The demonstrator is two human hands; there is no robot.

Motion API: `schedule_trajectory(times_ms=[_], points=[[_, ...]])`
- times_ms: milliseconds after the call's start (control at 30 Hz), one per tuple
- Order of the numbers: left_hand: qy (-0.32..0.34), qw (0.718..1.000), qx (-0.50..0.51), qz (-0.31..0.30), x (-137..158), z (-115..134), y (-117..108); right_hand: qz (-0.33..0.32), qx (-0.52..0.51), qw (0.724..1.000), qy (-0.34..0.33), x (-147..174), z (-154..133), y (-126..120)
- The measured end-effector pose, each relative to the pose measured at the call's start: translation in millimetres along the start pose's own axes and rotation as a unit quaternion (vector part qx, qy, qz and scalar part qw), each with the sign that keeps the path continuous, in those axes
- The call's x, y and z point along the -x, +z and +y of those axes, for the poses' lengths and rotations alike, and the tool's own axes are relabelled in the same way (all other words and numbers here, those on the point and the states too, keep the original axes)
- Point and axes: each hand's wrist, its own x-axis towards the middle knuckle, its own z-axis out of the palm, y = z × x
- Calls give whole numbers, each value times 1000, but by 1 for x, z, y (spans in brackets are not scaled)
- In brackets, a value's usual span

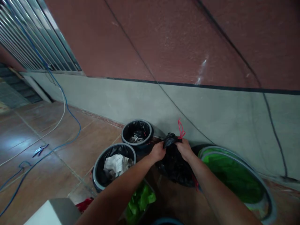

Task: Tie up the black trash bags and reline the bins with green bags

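A black garbage bag (174, 165) with red drawstrings hangs between my arms, its top gathered. My left hand (158, 152) grips the gathered top from the left, fingers closed. On the other side my right hand (186, 149) is closed on the same top, near a red drawstring loop (180, 128) that sticks up. Left of the bag stand two bins lined with black bags: a farther bin (137, 121) with scraps inside and a nearer bin (94, 175) holding crumpled white paper. What is inside the held bag is hidden.
A large round tub (269, 195) with green material is at the right by the wall. Bright green pieces (140, 200) lie below my left arm. Blue hose (77, 120), a white cable (50, 132) and pliers-like tools (39, 150) lie on the tiles. A white box (53, 212) stands at lower left.
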Motion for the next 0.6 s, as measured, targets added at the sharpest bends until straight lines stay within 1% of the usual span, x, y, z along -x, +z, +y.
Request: schedule_trajectory(times_ms=[133, 233, 300, 367, 400, 433, 467, 500, 533, 567, 600], points=[[-26, 999, -8, 19, -31, -22, 17, -4, -64, 998, 28, -24, 37, 6], [-44, 998, 1, 45, -48, -31, 26, 11, -124, 991, 43, -38, 55, 6], [-36, 997, 9, 71, -54, -35, 34, 34, -150, 988, 33, -46, 64, 5], [-9, 994, 9, 104, -54, -40, 46, 59, -145, 988, 4, -51, 74, 2], [7, 993, 4, 115, -52, -44, 53, 66, -117, 991, -16, -52, 81, 0], [22, 993, -6, 115, -48, -48, 61, 65, -66, 995, -36, -52, 88, -1], [30, 994, -21, 102, -44, -55, 69, 55, 8, 997, -50, -49, 96, -3], [31, 996, -41, 77, -38, -62, 77, 35, 102, 993, -54, -45, 105, -4], [23, 997, -62, 42, -32, -70, 84, 6, 207, 977, -45, -40, 114, -5], [7, 997, -83, 2, -25, -79, 91, -28, 311, 950, -25, -34, 123, -5], [-13, 994, -98, -39, -19, -88, 96, -61, 401, 914, 1, -27, 130, -5]])
